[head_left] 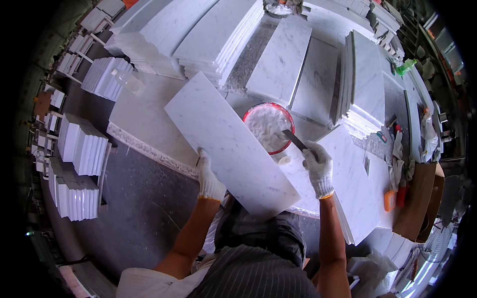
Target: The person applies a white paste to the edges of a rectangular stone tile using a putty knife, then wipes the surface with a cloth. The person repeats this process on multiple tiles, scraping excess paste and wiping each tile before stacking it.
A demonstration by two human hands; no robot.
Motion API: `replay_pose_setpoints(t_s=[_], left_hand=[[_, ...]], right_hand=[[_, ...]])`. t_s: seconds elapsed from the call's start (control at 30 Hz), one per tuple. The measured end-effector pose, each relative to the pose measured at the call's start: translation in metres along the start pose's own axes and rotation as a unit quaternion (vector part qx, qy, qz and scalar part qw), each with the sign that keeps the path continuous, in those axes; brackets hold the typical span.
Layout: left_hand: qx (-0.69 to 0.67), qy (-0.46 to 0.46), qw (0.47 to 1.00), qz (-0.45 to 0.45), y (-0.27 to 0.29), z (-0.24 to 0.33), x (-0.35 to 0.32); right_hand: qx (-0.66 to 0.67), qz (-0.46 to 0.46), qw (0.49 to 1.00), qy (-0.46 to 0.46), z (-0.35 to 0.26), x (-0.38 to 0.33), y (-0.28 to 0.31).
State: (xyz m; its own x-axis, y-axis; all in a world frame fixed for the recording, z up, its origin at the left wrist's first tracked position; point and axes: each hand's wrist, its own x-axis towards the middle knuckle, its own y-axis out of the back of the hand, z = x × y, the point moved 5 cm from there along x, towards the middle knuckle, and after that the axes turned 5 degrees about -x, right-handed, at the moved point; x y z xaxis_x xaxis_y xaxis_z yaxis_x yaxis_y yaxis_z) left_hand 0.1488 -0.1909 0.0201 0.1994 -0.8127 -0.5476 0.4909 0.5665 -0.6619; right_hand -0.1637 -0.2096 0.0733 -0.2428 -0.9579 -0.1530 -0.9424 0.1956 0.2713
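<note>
My left hand [208,178], in a white knit glove, grips the left long edge of a white marble slab [231,146] with grey veins. The slab lies slantwise in front of me, its near end over my lap. My right hand [318,168], gloved the same way, is closed around a dark flat putty knife [295,140]. The blade's tip is over the right side of a red-rimmed bucket [268,128] of white paste. Beside the bucket, a small white lump [284,160] sits on the table.
Marble slabs are stacked at the back left [218,42] and right [365,82]; one slab [283,57] lies beyond the bucket. Another stack [350,184] stands right of my right hand. A clear bottle [128,81] lies at left. A cardboard box [420,201] is at right.
</note>
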Motion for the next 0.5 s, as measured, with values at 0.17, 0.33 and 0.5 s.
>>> replay_pose_setpoints(t_s=[0.17,0.33,0.5], left_hand=[[0.051,0.000,0.995,0.081,0.016,0.002,0.006],[0.028,-0.009,0.999,0.040,0.029,-0.001,0.017],[-0.007,-0.020,0.998,0.051,0.039,-0.006,0.025]], right_hand=[[-0.068,-0.004,0.997,0.032,-0.001,0.011,-0.023],[-0.177,0.033,0.976,0.119,0.007,0.026,-0.035],[-0.221,0.030,0.969,0.103,0.001,0.030,-0.044]])
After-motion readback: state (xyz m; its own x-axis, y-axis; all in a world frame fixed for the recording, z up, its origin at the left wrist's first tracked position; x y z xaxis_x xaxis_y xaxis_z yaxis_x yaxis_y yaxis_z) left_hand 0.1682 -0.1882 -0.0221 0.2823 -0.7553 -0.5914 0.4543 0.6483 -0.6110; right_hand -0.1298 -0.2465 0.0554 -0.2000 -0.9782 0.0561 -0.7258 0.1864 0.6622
